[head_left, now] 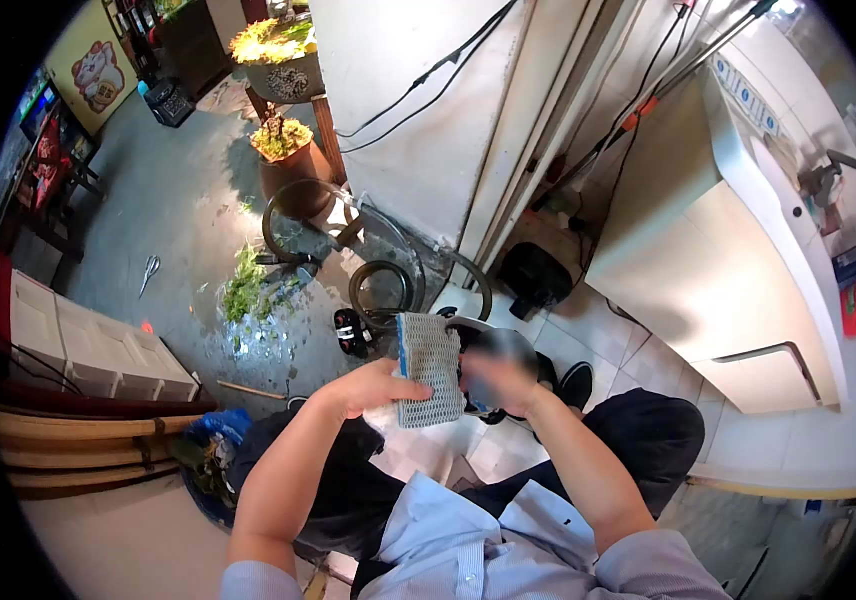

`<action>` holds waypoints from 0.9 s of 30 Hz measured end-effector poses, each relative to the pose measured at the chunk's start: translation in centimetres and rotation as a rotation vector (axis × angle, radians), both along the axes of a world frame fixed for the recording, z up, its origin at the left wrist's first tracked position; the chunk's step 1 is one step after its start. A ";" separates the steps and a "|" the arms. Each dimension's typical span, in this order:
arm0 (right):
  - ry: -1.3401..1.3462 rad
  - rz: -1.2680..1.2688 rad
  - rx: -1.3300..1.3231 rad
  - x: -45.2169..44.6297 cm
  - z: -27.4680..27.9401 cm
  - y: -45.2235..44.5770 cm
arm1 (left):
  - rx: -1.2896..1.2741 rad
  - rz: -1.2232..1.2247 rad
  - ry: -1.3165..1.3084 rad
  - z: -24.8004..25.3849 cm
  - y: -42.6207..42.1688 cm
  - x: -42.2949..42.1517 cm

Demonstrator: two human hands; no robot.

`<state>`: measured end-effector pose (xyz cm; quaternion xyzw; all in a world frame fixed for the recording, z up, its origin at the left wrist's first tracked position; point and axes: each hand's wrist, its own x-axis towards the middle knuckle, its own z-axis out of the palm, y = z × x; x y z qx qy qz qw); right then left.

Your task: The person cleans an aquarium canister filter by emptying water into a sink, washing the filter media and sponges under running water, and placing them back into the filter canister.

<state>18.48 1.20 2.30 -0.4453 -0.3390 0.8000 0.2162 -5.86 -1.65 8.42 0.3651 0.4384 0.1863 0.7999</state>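
Observation:
My left hand (pixel 373 388) is closed on the near left edge of a grey mesh-covered pad (pixel 433 365) with a blue strip along its side. The pad is held upright above the floor between my knees. Just to its right is my right hand (pixel 513 385), its fingers smeared, so its grip does not show. A dark rounded object (pixel 483 340) lies partly hidden behind the pad and my right hand. Beyond the pad are a coiled hose (pixel 380 285) and a small black device (pixel 351 332) on the floor.
Wet green plants (pixel 246 285) and scissors (pixel 150 272) lie on the floor ahead. A potted plant (pixel 293 175) stands by the wall. White drawers (pixel 88 340) flank me on the left, a pale cabinet (pixel 718 270) on the right. A blue bag (pixel 228 430) sits by my left leg.

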 end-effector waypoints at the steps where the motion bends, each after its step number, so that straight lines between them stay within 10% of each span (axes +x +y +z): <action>1: 0.068 0.080 0.008 -0.1 0.1 -0.1 | 0.003 -0.004 0.002 -0.1 0.0 0.1; 12: -0.438 -0.234 0.169 2.6 -5.5 1.8 | 0.381 0.007 0.710 -1.7 1.2 -1.4; 14: -1.076 0.263 0.739 3.6 -9.6 2.3 | 0.377 0.082 0.695 -1.8 1.4 -1.7; 18: -0.924 0.247 0.545 2.7 -12.4 2.0 | 0.276 0.177 0.501 -1.0 1.4 -1.7; 20: -0.534 -0.261 0.183 1.1 -12.4 1.2 | 0.241 0.215 0.407 -0.2 1.3 -1.4; 23: -0.389 -0.384 -0.041 1.4 -16.3 0.7 | 0.224 0.190 0.432 2.7 1.1 -0.9; 27: -0.999 -0.080 0.169 -1.0 -11.6 0.8 | 0.283 0.210 0.457 1.3 1.1 -0.9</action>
